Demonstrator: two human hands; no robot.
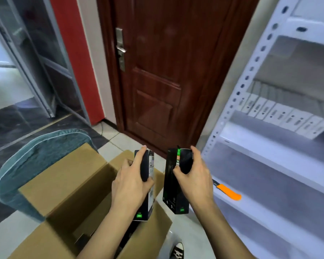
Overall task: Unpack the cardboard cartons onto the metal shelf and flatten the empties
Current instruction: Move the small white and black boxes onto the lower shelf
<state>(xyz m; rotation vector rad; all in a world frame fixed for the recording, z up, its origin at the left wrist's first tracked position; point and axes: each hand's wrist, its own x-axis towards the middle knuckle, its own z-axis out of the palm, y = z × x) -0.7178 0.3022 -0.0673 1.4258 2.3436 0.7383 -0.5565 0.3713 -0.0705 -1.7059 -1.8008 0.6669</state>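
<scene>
- Left hand point(129, 182) wrapped round the upper half of the left box point(151, 171), fingers down its front face, index fingertip near the top edge.
- Right hand point(195, 181) gripping the upper part of the right box point(170, 186), thumb on the near face, fingers curled over the far side.
- Both boxes upright, side by side, not touching.
- Left box held over the mouth of the open carton point(67, 186), below and left of the hands; right box just past the carton's right edge.
- Shelf point(265, 165) just right of the right hand, with a bare level at hand height.
- Row of white boxes point(280, 116) on a higher level, well beyond the right hand.
- Orange cutter point(229, 192) on the shelf lip, close beside the right wrist.
- Judged light: one hand per box, no sign of strain.
- Likely stiff printed card, smooth and somewhat slippery; corners and thin faces probably easy to dent under a hard squeeze or a drop.
- Best taken across the narrow sides near the middle, not by the top flap.
- Seemingly mid-unpacking: dark shapes in the carton under the left forearm, too blurred to name.
- Next, probably: across to the shelf, bases down flat, clear of the cutter.
</scene>
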